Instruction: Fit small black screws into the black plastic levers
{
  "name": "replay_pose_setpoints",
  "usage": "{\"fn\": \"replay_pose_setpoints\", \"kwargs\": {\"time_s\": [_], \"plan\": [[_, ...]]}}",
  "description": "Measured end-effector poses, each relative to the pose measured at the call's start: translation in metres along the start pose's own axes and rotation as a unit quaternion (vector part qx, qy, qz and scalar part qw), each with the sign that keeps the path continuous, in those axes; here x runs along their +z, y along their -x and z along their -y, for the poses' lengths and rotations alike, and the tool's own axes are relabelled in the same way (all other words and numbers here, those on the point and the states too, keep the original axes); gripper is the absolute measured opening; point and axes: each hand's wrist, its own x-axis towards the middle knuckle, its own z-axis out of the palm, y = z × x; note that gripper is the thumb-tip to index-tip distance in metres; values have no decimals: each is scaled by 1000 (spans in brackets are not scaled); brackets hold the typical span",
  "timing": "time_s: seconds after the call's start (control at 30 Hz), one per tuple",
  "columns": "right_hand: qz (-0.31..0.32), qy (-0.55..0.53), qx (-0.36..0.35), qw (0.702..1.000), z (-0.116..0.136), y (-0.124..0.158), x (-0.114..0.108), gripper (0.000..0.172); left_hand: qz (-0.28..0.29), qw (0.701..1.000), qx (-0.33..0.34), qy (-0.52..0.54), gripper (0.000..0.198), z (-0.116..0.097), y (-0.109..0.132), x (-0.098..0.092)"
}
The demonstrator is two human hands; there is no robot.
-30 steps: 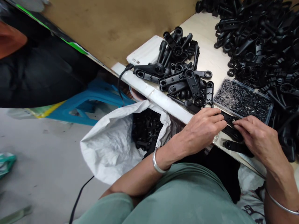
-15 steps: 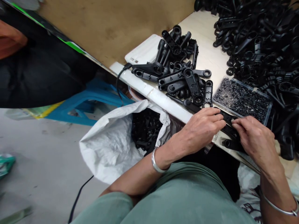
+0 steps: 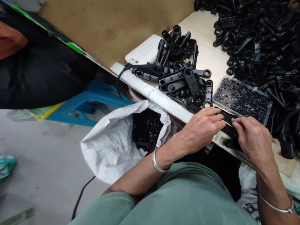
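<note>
My left hand (image 3: pixel 202 128) curls over one end of a long black plastic lever part (image 3: pixel 228 123) at the near edge of the workbench (image 3: pixel 206 56). My right hand (image 3: pixel 252 137) pinches the same part from the other side, its fingertips pressed together on it near a small pale spot. A second black part (image 3: pixel 228 143) lies just below my right hand. A clear tray of small black screws (image 3: pixel 242 100) sits directly behind both hands. I wear a silver bangle on each wrist.
A pile of black lever parts (image 3: pixel 181 68) lies left of the tray, and a much larger heap (image 3: pixel 262 40) fills the bench's right. A white sack (image 3: pixel 117 140) holding more black parts stands below the bench edge. A blue stool (image 3: pixel 91 100) and a black cable (image 3: pixel 120 81) are at left.
My right hand has slid slightly left and up along the part. The left hand holds its place. The view has shifted a little.
</note>
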Motion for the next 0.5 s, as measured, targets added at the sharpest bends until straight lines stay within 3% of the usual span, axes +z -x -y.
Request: {"fn": "replay_pose_setpoints", "kwargs": {"time_s": [0.5], "plan": [[6,10,53,999,11,-4,0,30,16,1000,-7,5,24,-1,-1,-2]]}}
